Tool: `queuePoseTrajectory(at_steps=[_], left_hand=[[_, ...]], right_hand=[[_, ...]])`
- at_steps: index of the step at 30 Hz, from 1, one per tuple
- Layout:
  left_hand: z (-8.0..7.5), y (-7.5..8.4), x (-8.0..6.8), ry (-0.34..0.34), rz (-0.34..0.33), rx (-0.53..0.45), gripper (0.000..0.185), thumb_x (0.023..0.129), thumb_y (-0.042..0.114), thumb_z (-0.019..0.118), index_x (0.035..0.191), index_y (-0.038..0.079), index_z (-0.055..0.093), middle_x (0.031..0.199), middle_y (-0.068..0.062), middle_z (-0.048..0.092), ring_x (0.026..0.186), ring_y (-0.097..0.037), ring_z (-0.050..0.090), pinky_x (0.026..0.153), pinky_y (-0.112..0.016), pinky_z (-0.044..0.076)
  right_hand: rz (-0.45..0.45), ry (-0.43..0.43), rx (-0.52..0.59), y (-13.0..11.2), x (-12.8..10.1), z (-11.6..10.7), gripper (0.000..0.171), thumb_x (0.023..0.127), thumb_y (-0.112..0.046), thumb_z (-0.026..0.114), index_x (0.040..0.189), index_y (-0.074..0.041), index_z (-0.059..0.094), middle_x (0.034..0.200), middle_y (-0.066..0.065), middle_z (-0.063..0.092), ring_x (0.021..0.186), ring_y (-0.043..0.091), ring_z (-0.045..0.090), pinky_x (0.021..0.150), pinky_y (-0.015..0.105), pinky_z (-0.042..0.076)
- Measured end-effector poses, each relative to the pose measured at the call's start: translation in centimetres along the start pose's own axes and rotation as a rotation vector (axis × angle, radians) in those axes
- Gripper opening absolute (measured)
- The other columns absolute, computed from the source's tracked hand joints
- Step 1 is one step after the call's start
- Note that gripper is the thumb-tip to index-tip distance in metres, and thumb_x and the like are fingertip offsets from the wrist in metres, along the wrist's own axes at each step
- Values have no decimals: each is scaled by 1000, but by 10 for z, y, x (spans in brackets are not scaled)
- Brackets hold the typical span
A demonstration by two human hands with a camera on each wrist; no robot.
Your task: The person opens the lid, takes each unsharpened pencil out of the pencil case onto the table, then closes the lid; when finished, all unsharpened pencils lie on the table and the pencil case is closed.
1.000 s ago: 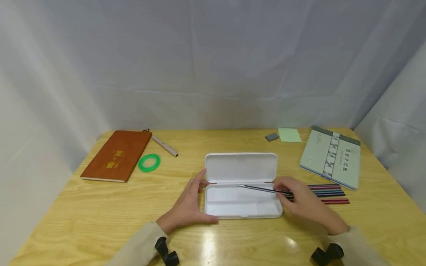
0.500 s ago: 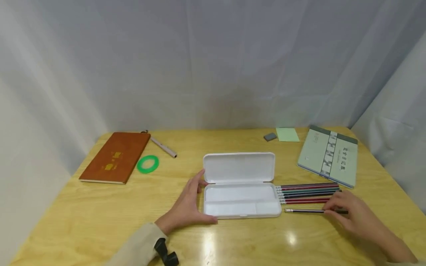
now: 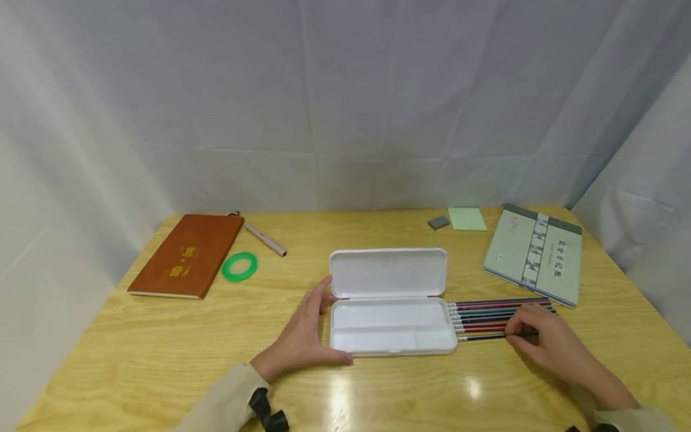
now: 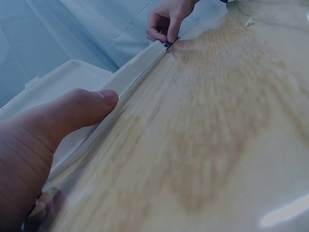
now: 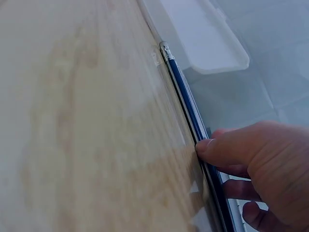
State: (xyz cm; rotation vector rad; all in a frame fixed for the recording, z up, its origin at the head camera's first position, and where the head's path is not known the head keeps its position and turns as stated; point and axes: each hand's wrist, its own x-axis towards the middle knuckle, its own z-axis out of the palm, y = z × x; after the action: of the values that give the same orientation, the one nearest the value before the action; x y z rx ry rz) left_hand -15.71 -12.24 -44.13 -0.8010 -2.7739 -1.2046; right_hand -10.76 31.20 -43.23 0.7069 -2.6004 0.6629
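1. Presently, the white pencil case lies open near the middle of the wooden table, its lid folded back to the far side and its tray toward the person.
2. Left hand: rests against the left end of the case, fingers fairly straight along the end wall and thumb laid along the near rim. It steadies the case without closing round it.
3. Right hand: lies on the table right of the case, thumb and fingers curled in a pinch on the dark pencil.
4. That pencil lies flat on the table, the nearest of the row, its eraser end pointing left and just beside the right end of the case. The right wrist view shows the thumb pressing against its blue barrel.
5. Other pencils lie side by side immediately beyond it, parallel, their ends likewise close to the case.
6. Remaining items: a grey-green notebook at far right; a green sticky pad and grey eraser at the far edge; a brown notebook, a pen and a green tape ring at far left.
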Motion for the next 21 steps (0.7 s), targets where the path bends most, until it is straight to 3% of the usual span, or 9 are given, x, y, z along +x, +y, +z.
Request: queuePoseTrajectory(at_steps=[7,11,15,18,21], left_hand=[[0,0,1,0,4,10,138,50,51,91,155,17,10,130,-2,49,106,-14,47,91,-34,46],[0,0,0,-1,2,15,138,50,52,91,155,17,10,130,-2,49,106,-14,47,91,-34,46],[-1,-2,-1,9,6,15,138,49,52,91,155,17,10,129,-2,49,105,-14,47,90,-34,47],[0,-4,-1,16,22,0,139,49,51,92,155,17,9,128,-2,50,104,-14,46,89,-33,46],[2,-4,-1,22,30,-18,141,47,48,93,154,14,8,126,-2,51,102,-14,45,88,-31,45]], right_hand=[[-17,-2,-14,0,4,0,42,63,4,82,77,-27,58,77,-20,51,72,-4,43,59,14,39],[-35,18,-11,-4,13,2,38,63,4,82,83,-21,61,78,-17,53,71,-3,44,60,13,38],[16,-3,53,-18,37,11,35,76,1,76,107,-5,61,79,-12,51,70,-3,44,59,18,40],[84,-44,165,-28,59,21,50,87,-3,67,132,2,46,76,-9,51,67,-1,44,58,20,41],[149,-70,344,-35,78,29,56,96,-7,56,145,2,31,71,-2,52,59,4,44,55,23,41]])
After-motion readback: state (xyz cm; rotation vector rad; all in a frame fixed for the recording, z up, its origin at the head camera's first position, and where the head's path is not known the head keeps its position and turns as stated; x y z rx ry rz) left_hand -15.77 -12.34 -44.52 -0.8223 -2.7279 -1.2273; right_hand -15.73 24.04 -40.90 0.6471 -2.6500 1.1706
